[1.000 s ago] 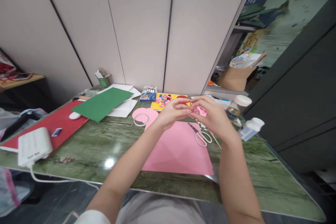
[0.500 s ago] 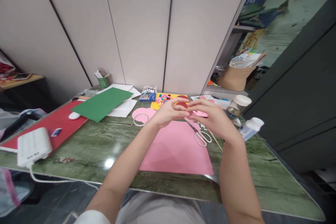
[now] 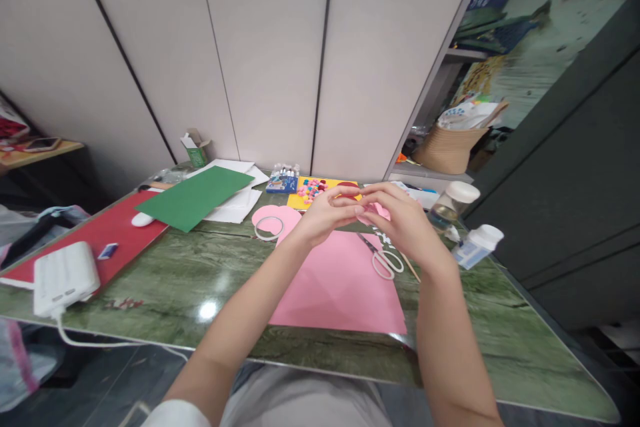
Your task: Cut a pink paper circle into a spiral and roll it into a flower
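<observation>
My left hand [image 3: 325, 217] and my right hand [image 3: 405, 220] meet above the far part of a pink paper sheet [image 3: 340, 287]. Between them is a small pink paper piece [image 3: 376, 209], pinched by the fingertips of both and partly hidden behind the right fingers. White-handled scissors [image 3: 384, 261] lie on the right side of the sheet, slightly spread. A thin wooden stick [image 3: 412, 268] is beside them, below my right hand. Left of my left hand, a white ring [image 3: 269, 228] rests on a pink scalloped paper cutout [image 3: 290, 213].
Behind the hands, coloured pompoms [image 3: 311, 190] lie on yellow paper [image 3: 295, 201] near a blue marker box [image 3: 283, 181]. Green card [image 3: 195, 197], red paper [image 3: 125, 230] and a white power bank [image 3: 65, 277] are left. Two white-capped bottles [image 3: 453, 203] stand right.
My right hand has shifted slightly left, closer to my left hand. The pink paper piece has moved slightly with the fingers. The other things on the table stay put.
</observation>
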Tool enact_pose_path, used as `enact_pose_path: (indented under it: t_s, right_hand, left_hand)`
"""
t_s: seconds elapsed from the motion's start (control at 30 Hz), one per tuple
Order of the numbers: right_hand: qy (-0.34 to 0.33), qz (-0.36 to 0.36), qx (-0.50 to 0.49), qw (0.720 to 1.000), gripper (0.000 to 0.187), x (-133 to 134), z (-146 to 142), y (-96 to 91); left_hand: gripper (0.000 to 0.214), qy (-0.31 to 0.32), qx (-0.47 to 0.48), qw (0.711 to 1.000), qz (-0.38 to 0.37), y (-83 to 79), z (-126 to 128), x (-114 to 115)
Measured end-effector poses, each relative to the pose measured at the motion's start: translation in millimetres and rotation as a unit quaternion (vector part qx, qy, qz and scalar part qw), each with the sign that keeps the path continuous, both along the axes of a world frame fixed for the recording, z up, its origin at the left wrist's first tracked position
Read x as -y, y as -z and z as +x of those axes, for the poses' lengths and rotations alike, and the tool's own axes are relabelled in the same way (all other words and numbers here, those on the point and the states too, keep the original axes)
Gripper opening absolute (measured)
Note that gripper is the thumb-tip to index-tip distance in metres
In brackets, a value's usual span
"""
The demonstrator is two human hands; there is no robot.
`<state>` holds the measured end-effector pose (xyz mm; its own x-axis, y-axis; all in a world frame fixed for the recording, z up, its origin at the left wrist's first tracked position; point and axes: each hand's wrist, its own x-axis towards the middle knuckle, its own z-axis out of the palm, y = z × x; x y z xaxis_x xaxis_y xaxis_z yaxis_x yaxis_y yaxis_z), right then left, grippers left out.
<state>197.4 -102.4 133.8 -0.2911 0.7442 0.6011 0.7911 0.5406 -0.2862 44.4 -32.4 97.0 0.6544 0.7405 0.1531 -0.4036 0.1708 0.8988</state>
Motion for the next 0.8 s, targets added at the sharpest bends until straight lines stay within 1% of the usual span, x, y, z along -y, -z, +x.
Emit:
enact_pose_path:
  t_s: [0.1,0.23,0.33,0.47,0.57,0.67,0.73,0.8]
  right_hand:
    - [0.001,0.002,-0.002,1.000,0.008,0,-1,0.1]
    - [-0.002,-0.008,-0.017,1.000,0.011,3,-2,-2.8]
    - [-0.022,-0.025,-0.025,0.999,0.015,7,-1,-6.6]
    - [-0.048,-0.057,-0.023,0.997,0.019,10,2,-9.0]
    - [-0.052,-0.076,-0.005,0.996,0.015,11,1,-8.2]
    - [-0.040,-0.059,0.007,0.997,0.013,10,0,-6.7]
    - [-0.028,-0.035,0.008,0.999,0.014,8,-1,-5.5]
    - [-0.016,-0.012,0.008,1.000,0.014,6,0,-3.9]
  left_hand:
    - [0.048,-0.001,0.009,1.000,-0.025,0.5,0,-1]
    - [0.050,0.007,0.003,1.000,-0.023,-0.3,-3,-4]
    - [0.049,0.021,-0.012,1.000,-0.019,-2.5,-8,-5]
    - [0.050,0.050,-0.049,0.997,0.007,-5.7,-14,-7]
    - [0.051,0.072,-0.070,0.994,0.046,-6.5,-16,-8]
    - [0.050,0.047,-0.079,0.993,0.067,-5.4,-15,-8]
    - [0.050,0.019,-0.067,0.996,0.058,-3.8,-12,-7]
    - [0.049,0.002,-0.049,0.998,0.034,-1.7,-7,-5]
